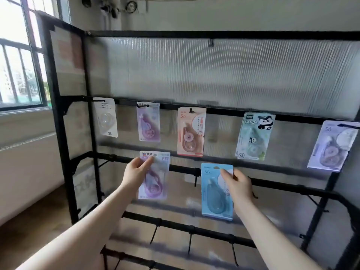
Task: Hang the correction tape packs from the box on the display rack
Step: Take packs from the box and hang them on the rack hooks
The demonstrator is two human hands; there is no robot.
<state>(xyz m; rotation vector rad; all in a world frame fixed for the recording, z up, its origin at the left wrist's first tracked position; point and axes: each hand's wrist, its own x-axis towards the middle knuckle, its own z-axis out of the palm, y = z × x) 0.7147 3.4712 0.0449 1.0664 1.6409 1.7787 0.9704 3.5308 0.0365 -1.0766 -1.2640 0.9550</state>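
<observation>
Nearest, two bare forearms reach up toward the black display rack. The left hand pinches a purple correction tape pack by its upper left corner, thumb across the card's front just under the hang hole, the other fingers hidden behind the card. The pack hangs upright below the fingers, its top edge level with the rack's second rail. The right hand holds a blue correction tape pack at its upper right, thumb tip on the front near the hang hole, fingers curled behind the right edge; most of the card lies left of and below the hand, in front of that same rail.

Farther back, on the rack's upper rail, five packs hang in a row: a white pack, a lilac pack, a peach pack, a panda pack and a pale purple pack at the far right.
</observation>
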